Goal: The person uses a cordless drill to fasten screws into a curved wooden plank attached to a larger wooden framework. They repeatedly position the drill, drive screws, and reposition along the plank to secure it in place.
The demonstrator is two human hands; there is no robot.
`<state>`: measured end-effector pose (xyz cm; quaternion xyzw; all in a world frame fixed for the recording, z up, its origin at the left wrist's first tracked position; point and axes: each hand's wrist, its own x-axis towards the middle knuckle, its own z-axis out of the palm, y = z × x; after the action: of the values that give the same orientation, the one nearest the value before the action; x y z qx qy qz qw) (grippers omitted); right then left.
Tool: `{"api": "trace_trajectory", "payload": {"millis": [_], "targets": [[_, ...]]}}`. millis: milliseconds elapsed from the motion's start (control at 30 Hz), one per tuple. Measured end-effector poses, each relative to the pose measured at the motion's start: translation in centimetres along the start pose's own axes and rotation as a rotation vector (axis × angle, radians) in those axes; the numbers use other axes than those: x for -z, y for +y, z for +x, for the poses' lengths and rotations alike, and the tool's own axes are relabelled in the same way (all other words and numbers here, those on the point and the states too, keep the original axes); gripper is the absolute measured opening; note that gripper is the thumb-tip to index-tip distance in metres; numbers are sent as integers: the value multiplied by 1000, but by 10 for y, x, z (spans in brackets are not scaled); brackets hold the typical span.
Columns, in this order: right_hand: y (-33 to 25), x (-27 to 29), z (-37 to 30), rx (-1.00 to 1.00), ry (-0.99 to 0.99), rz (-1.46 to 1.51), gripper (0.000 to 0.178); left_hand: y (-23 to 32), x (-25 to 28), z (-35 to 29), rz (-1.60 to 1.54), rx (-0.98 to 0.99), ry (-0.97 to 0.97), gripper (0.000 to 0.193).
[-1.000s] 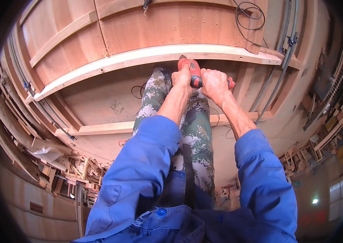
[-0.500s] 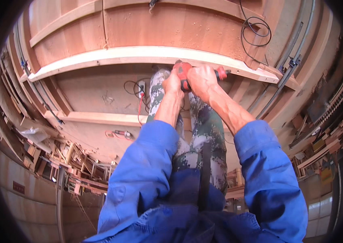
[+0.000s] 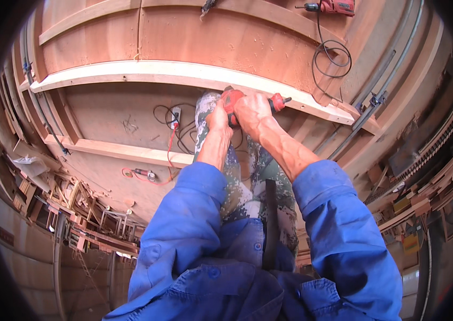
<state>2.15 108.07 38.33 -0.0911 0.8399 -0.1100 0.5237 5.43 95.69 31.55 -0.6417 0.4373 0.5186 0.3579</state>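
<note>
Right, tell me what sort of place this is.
Most likely a woodworking shop: a red power tool is held by a pale wooden beam, a red drill lies beyond it, and wood pieces are heaped off to the left.

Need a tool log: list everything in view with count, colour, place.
Power tool: one, mostly red, centre
Board: one, pale, upper centre
Panels: several, reddish, top
Drill: one, red, top right
Power strip: one, white, left
Small tool: one, red and grey, left
Cords: several, black and red, left and right
Clamps: at least two, grey, both sides
Rail: one, pale, left
Plastic bag: one, whitish, far left
Wood scraps: uncountable, brown, both edges
Trousers: one pair, camouflage, centre
Sleeves: two, blue, lower half
Left hand: one, bare, on power tool
Right hand: one, bare, on power tool
</note>
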Motion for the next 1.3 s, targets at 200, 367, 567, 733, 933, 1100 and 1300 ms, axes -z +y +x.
{"api": "trace_trajectory", "payload": {"millis": [200,367,567,733,933,1100,1300], "targets": [[-4,-4,-1,6,32,40,14,0,-8,-14,-73,-44,115,51],[-9,1,4,14,45,-80,14,-8,11,13,-134,-6,23,49],[-7,2,6,22,-4,-58,15,-10,6,6,-132,-4,97,49],[-7,-3,8,6,-45,-69,15,-16,5,8,-100,7,109,49],[-15,-5,10,-2,-48,-159,20,-8,5,-3,-107,17,95,47],[-12,-8,15,34,-50,-143,17,4,-9,-24,-122,1,145,43],[-11,-4,13,-4,7,-121,14,-4,-3,-12,-158,-8,141,48]]}}
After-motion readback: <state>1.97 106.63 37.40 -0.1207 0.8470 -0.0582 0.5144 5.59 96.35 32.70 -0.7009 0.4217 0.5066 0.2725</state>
